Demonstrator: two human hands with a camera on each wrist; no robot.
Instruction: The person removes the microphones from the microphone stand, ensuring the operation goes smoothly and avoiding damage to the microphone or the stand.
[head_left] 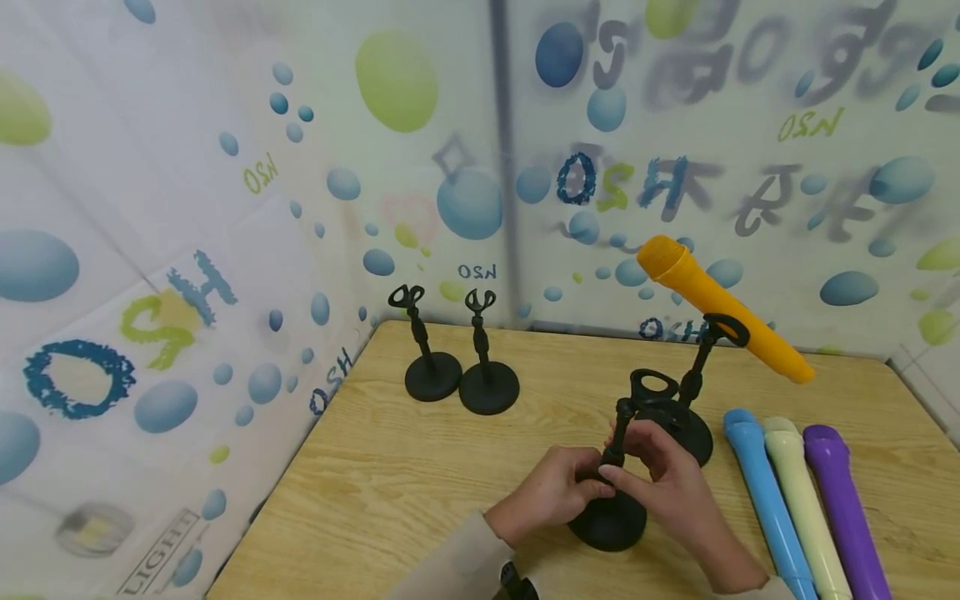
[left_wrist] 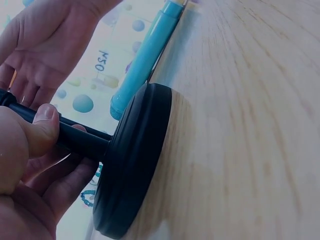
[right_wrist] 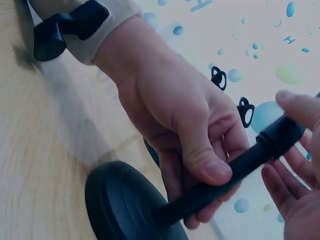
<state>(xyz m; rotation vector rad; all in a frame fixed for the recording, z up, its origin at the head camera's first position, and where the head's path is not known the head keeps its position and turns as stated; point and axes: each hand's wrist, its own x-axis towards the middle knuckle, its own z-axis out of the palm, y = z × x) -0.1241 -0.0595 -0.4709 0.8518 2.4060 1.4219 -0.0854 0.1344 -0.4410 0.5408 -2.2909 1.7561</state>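
Worn on the head, one camera looks forward and down over the person's left hand point(head_left: 551, 492) and right hand point(head_left: 675, 492), far enough back to take in the pale wood-grained table point(head_left: 375, 492) and, across the upper frame, the white wall covering with blue and green spots point(head_left: 420, 158). The left wrist's camera looks in close and low, rolled so the tabletop fills the frame's right; the right wrist's, also close, puts it at the left. Both share the hands and the black round-based stand point(left_wrist: 132, 165).
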